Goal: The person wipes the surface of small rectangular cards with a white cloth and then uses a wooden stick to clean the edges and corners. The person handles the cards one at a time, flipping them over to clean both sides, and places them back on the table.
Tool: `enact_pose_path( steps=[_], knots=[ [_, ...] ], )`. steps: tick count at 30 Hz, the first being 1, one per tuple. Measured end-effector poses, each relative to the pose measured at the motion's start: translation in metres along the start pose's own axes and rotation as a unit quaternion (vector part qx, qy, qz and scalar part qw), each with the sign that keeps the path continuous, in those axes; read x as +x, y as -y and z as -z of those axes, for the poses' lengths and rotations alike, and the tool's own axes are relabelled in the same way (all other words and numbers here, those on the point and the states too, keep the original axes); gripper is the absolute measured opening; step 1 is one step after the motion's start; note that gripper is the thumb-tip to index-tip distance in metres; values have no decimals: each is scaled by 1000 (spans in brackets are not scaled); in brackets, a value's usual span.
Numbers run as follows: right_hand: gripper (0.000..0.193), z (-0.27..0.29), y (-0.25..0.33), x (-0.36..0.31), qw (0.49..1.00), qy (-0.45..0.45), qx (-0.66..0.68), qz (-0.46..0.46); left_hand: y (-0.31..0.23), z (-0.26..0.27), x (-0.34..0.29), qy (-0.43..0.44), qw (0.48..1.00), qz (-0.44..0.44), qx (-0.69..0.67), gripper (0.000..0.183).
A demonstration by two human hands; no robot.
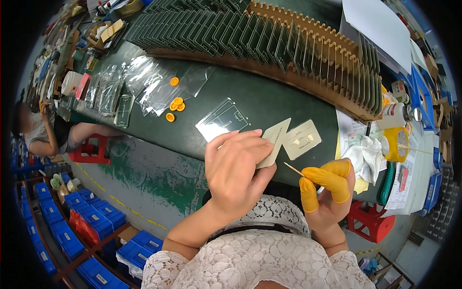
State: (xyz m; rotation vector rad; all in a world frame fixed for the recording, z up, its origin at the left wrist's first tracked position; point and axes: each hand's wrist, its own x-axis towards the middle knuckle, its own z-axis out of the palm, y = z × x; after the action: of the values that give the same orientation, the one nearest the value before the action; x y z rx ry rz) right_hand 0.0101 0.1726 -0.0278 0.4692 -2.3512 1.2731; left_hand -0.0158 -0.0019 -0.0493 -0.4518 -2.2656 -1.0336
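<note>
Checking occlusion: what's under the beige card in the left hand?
The left hand holds the beige card above the green table. A second beige card lies beside it. The held card's lower part is covered by fingers.

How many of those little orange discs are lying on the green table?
4 orange discs: one alone by the clear plastic bags, two touching, and one just below them. More could be hidden under the bags.

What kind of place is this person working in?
Probably an electronics assembly workshop: a long slotted rack of green panels runs along the bench, blue parts bins fill shelves below, and the left hand holds a small pale card.
</note>
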Motion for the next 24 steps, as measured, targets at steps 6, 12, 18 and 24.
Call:
enact_pose_path(
  steps=[6, 12, 18, 24],
  knots=[
    [29, 0, 1, 0, 1000, 18, -6, 7, 3, 0, -4, -4, 1000, -15, 2, 36],
    [28, 0, 2, 1, 999, 28, -3, 17, 3, 0, -4, -6, 1000, -12, -4, 36],
    [29, -1, 2, 1, 999, 28, -4, 15, 2, 0, -3, -11, 1000, -12, 0, 34],
    [30, -2, 1, 1, 999, 25, 1, 21, 4, -2, -4, -27, 999, -13, -17, 33]
  ],
)
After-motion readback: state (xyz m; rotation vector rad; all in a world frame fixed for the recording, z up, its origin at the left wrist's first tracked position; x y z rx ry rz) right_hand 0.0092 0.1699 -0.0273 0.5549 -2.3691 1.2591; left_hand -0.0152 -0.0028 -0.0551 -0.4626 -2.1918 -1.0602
